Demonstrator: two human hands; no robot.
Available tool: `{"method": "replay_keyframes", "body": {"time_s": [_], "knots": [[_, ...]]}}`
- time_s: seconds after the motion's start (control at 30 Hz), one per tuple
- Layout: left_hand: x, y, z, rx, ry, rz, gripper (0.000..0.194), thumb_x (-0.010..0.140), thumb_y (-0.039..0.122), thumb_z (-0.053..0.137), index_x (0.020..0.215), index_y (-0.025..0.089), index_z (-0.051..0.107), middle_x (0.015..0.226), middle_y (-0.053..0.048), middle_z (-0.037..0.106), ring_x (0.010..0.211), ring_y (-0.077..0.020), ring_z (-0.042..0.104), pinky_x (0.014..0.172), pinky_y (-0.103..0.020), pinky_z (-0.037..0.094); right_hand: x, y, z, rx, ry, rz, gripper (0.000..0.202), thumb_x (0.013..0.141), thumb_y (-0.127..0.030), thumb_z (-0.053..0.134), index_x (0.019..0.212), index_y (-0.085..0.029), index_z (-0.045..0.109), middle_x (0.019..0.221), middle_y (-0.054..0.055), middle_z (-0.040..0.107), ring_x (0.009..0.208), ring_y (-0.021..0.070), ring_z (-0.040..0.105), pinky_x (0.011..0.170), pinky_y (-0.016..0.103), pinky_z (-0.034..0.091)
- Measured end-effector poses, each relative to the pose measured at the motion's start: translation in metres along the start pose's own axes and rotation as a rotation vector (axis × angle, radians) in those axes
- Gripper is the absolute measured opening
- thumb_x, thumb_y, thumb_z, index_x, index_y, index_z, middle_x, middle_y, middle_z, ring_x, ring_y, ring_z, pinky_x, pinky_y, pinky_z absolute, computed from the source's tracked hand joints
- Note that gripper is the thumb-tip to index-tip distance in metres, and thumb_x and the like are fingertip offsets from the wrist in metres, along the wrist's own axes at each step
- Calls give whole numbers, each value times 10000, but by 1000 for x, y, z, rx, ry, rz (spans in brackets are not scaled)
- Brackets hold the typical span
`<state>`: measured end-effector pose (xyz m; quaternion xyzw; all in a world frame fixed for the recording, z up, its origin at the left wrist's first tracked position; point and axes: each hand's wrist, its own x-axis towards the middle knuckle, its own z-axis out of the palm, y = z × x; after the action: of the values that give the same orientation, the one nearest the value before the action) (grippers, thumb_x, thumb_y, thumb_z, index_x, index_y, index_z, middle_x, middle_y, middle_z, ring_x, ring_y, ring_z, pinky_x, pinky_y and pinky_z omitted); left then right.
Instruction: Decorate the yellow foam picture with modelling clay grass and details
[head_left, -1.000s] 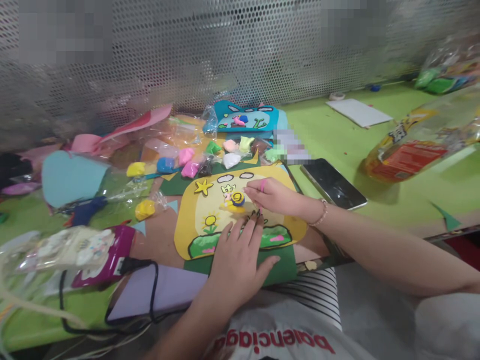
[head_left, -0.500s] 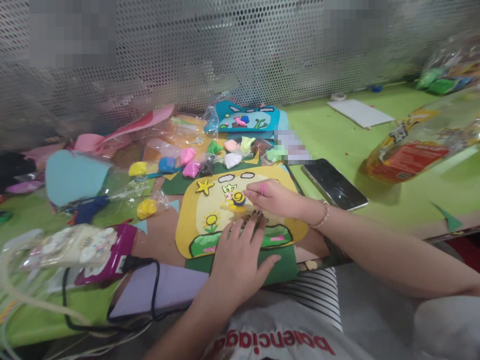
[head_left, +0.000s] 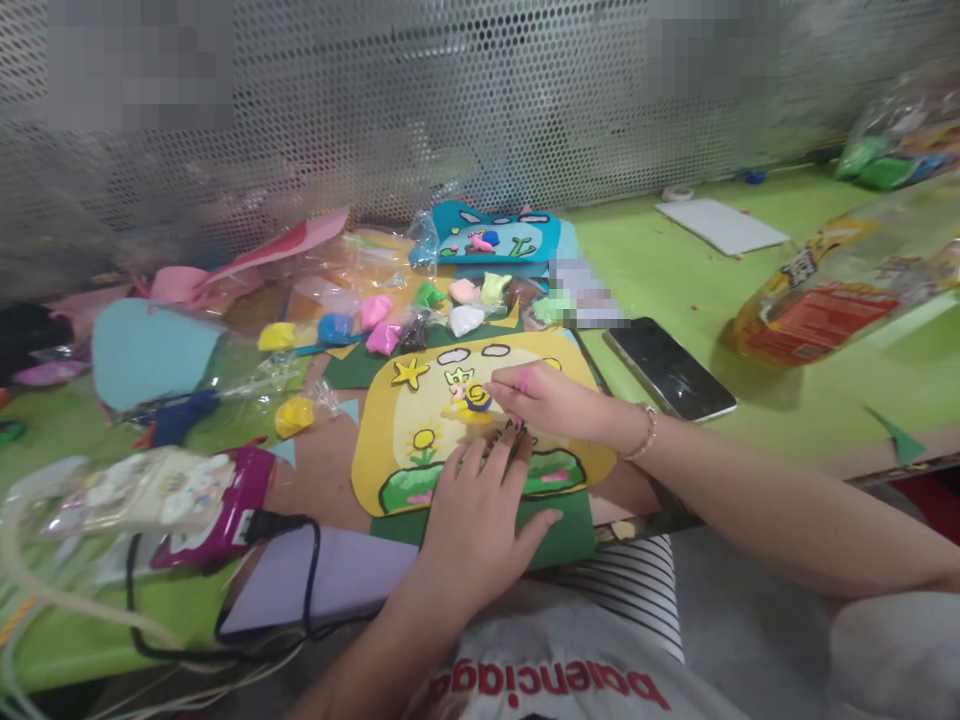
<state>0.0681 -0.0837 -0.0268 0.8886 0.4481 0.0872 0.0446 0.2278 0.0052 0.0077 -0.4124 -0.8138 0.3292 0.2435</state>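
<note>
A yellow craft picture [head_left: 375,410] lies before me, with a yellow star [head_left: 409,373], a flower [head_left: 424,440] and a green strip [head_left: 405,490] on it. In its middle sits a clay snail [head_left: 477,398] with a blue and yellow shell. My left hand [head_left: 480,510] rests flat across the lower part of the picture, fingers spread. My right hand [head_left: 547,397], wearing a pink ring, is closed beside the snail's shell, fingertips bent down to the picture. Whatever those fingers pinch, if anything, is hidden. Dark marks show faintly between the two hands.
Several small bags of coloured clay, one white [head_left: 466,320], lie behind the picture. A blue craft picture [head_left: 495,240] stands farther back. On the right are a phone [head_left: 671,368] and a drink bottle [head_left: 817,310]. A black cable [head_left: 311,580] and a purple sheet [head_left: 352,565] lie left.
</note>
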Motion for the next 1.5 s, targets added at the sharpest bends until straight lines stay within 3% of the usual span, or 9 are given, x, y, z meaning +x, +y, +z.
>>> {"method": "replay_keyframes", "body": {"time_s": [0.77, 0.93, 1.5], "knots": [[1, 0, -1, -4, 4, 7, 628, 904, 570, 386, 1399, 185, 413, 1436, -89, 448, 1247, -327, 414, 1049, -505, 329, 0, 3, -4, -18, 13, -16, 371, 950, -284, 380, 589, -199, 371, 542, -42, 382, 547, 100, 320, 583, 257, 295], [0, 0, 1, -11, 1, 3, 612, 906, 571, 379, 1377, 184, 441, 1421, -93, 461, 1261, -325, 407, 1051, -513, 333, 2, 7, -6, 13, 77, 5, 363, 952, -309, 378, 605, -204, 363, 553, -40, 391, 548, 101, 329, 572, 258, 292], [0, 1, 0, -10, -62, -56, 621, 891, 571, 417, 1357, 165, 476, 1385, -146, 486, 1304, -344, 386, 1083, -560, 298, 2, 4, -3, 44, -18, 43, 343, 964, -309, 409, 650, -179, 453, 585, -39, 435, 562, 91, 328, 566, 256, 273]]}}
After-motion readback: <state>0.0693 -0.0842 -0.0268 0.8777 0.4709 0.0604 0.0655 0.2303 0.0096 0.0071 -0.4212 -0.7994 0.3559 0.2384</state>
